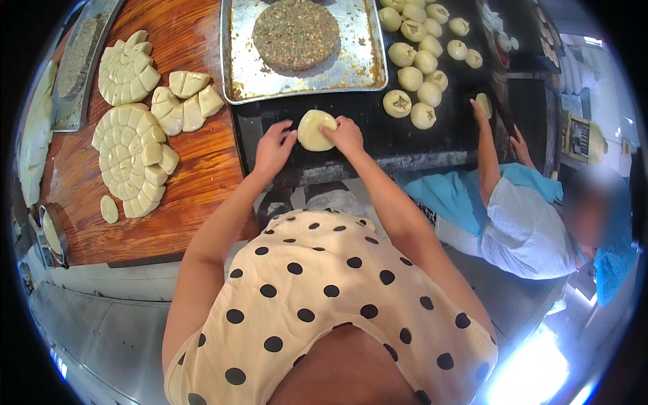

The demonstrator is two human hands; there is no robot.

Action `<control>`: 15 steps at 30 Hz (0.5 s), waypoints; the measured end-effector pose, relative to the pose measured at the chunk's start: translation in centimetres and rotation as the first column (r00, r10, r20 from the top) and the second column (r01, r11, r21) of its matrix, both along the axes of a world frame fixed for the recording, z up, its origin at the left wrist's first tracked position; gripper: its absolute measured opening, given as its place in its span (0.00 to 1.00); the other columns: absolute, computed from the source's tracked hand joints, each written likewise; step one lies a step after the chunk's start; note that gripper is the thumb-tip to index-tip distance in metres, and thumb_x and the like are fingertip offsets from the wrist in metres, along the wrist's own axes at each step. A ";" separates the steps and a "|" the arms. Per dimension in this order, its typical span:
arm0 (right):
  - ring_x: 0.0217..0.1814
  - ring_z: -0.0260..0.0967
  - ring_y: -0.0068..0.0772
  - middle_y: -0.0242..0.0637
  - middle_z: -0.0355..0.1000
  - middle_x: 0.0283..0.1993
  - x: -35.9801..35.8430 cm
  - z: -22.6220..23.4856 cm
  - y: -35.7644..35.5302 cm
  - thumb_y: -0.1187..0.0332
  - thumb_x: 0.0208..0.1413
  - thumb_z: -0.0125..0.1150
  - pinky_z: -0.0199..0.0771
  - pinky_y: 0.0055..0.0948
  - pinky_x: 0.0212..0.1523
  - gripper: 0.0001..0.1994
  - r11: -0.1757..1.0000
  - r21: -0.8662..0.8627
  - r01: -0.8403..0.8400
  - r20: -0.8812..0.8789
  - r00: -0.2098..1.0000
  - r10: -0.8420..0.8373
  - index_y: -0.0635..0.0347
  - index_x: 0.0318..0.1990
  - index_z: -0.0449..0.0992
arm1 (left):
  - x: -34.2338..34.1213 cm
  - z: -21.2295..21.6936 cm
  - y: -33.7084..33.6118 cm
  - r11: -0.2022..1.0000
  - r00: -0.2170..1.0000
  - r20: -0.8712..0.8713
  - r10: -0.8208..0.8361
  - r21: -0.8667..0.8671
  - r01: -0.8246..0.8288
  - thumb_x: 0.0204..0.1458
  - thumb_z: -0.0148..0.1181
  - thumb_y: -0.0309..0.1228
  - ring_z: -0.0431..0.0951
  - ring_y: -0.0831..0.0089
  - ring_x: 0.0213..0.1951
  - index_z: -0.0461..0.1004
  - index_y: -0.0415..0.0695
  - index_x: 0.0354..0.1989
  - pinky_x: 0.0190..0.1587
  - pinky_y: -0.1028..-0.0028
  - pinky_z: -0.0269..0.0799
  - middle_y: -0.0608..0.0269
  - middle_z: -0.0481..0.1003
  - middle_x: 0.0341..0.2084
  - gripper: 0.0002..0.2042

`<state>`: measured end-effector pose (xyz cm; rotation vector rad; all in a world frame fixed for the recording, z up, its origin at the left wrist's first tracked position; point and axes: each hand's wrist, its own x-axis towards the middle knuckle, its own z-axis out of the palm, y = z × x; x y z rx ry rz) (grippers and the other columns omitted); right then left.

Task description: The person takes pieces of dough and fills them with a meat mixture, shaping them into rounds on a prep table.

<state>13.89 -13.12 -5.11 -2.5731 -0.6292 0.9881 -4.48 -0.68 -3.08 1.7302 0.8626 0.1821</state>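
A flattened round of pale dough (312,132) lies on the black work surface in front of me. My right hand (346,138) grips its right edge, the thumb pressed on top. To the left of the dough is my left hand (273,148), its fingers bent and apart, with nothing between them; whether a fingertip touches the dough's edge is hard to tell. Beyond the round stands a metal tray (236,74) bearing a thick, round mound of speckled minced filling (295,35).
Cut dough pieces (131,152) cover part of the wooden board (196,216) at left, beside a long metal tray (71,111). Several filled dough balls (410,79) sit at the far right. A co-worker (520,223) at right holds a dough piece (483,105).
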 end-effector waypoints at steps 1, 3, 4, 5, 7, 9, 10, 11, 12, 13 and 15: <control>0.47 0.73 0.49 0.45 0.73 0.47 -0.4 1.3 0.1 0.52 0.40 0.72 0.73 0.44 0.47 0.22 0.997 0.060 -0.047 0.079 0.996 0.042 0.57 0.37 0.76 | -1.0 -0.4 -0.2 0.983 0.995 -0.002 0.098 -0.154 -0.098 0.59 0.59 0.35 0.80 0.64 0.45 0.73 0.32 0.51 0.50 0.66 0.75 0.53 0.76 0.48 0.19; 0.42 0.74 0.50 0.45 0.74 0.41 -0.3 2.6 0.3 0.56 0.39 0.72 0.73 0.43 0.43 0.19 0.964 0.168 -0.204 0.014 0.979 0.205 0.57 0.35 0.75 | -2.6 -1.6 -0.4 0.754 0.931 -0.042 0.362 -0.575 -0.319 0.60 0.58 0.35 0.80 0.65 0.44 0.74 0.34 0.50 0.49 0.69 0.75 0.58 0.78 0.42 0.16; 0.33 0.73 0.46 0.42 0.74 0.31 -0.5 4.1 0.7 0.60 0.38 0.72 0.73 0.39 0.37 0.17 0.949 0.257 -0.182 -0.142 0.964 0.223 0.58 0.33 0.74 | -3.1 -1.5 -0.5 0.674 0.911 -0.108 0.398 -0.639 -0.370 0.61 0.57 0.39 0.78 0.65 0.47 0.73 0.36 0.51 0.50 0.68 0.75 0.56 0.76 0.46 0.18; 0.26 0.71 0.35 0.38 0.73 0.25 -0.6 5.8 0.8 0.62 0.42 0.72 0.71 0.33 0.31 0.15 0.905 0.388 -0.176 -0.202 0.941 0.270 0.60 0.30 0.72 | -3.1 -1.5 -0.9 0.563 0.903 -0.143 0.406 -0.739 -0.370 0.62 0.55 0.42 0.78 0.65 0.48 0.72 0.37 0.52 0.51 0.68 0.74 0.57 0.76 0.47 0.20; 0.27 0.70 0.24 0.35 0.74 0.27 -0.6 8.9 0.9 0.64 0.47 0.71 0.71 0.28 0.31 0.13 0.857 0.512 0.064 -0.494 0.838 0.233 0.62 0.30 0.73 | -1.8 1.2 -0.8 0.318 0.895 -0.198 0.399 -0.886 -0.338 0.62 0.51 0.48 0.77 0.65 0.49 0.71 0.39 0.55 0.54 0.66 0.73 0.58 0.75 0.48 0.24; 0.28 0.70 0.22 0.34 0.76 0.29 0.2 12.5 1.4 0.65 0.51 0.70 0.71 0.26 0.32 0.12 0.848 0.529 0.026 -0.483 0.831 0.275 0.63 0.32 0.74 | 0.5 5.9 -0.7 -0.094 0.843 -0.035 0.536 -0.995 0.018 0.61 0.46 0.58 0.70 0.59 0.60 0.65 0.44 0.62 0.61 0.57 0.68 0.54 0.69 0.59 0.32; 0.29 0.71 0.21 0.34 0.76 0.29 0.9 13.6 1.8 0.65 0.52 0.69 0.72 0.25 0.32 0.11 0.844 0.536 0.005 -0.477 0.827 0.298 0.64 0.33 0.75 | 1.8 7.4 -0.7 -0.110 0.799 -0.014 0.601 -0.992 0.066 0.61 0.46 0.57 0.71 0.58 0.59 0.65 0.44 0.62 0.61 0.56 0.68 0.54 0.69 0.59 0.31; 0.30 0.71 0.22 0.34 0.76 0.29 2.0 13.9 2.5 0.65 0.53 0.68 0.72 0.25 0.33 0.11 0.807 0.590 -0.002 -0.372 0.887 0.274 0.64 0.34 0.76 | 2.8 8.0 -0.5 -0.123 0.749 0.005 0.662 -0.986 0.114 0.61 0.47 0.57 0.71 0.57 0.59 0.65 0.44 0.62 0.60 0.56 0.69 0.53 0.70 0.58 0.31; 0.31 0.71 0.22 0.34 0.76 0.29 3.2 13.9 3.4 0.65 0.53 0.68 0.72 0.25 0.34 0.11 0.764 0.645 -0.018 -0.266 0.932 0.246 0.64 0.36 0.76 | 3.3 7.7 -0.1 -0.092 0.742 0.028 0.670 -0.988 0.120 0.61 0.49 0.53 0.72 0.56 0.58 0.65 0.44 0.62 0.60 0.55 0.69 0.53 0.70 0.58 0.29; 0.32 0.72 0.23 0.34 0.76 0.29 4.6 13.7 4.3 0.64 0.54 0.68 0.72 0.25 0.34 0.12 0.722 0.691 -0.041 -0.161 0.965 0.209 0.64 0.37 0.77 | 3.8 7.0 0.3 -0.067 0.733 0.046 0.678 -0.990 0.125 0.62 0.51 0.50 0.73 0.55 0.57 0.65 0.43 0.62 0.60 0.54 0.69 0.53 0.71 0.57 0.27; 0.38 0.73 0.27 0.39 0.77 0.37 9.5 10.1 7.9 0.64 0.56 0.66 0.74 0.27 0.40 0.13 0.677 0.736 0.026 -0.116 0.990 0.087 0.64 0.41 0.77 | 4.8 6.5 1.0 0.079 0.750 0.036 0.661 -0.997 -0.022 0.60 0.58 0.42 0.73 0.58 0.57 0.65 0.41 0.61 0.60 0.56 0.70 0.52 0.71 0.56 0.25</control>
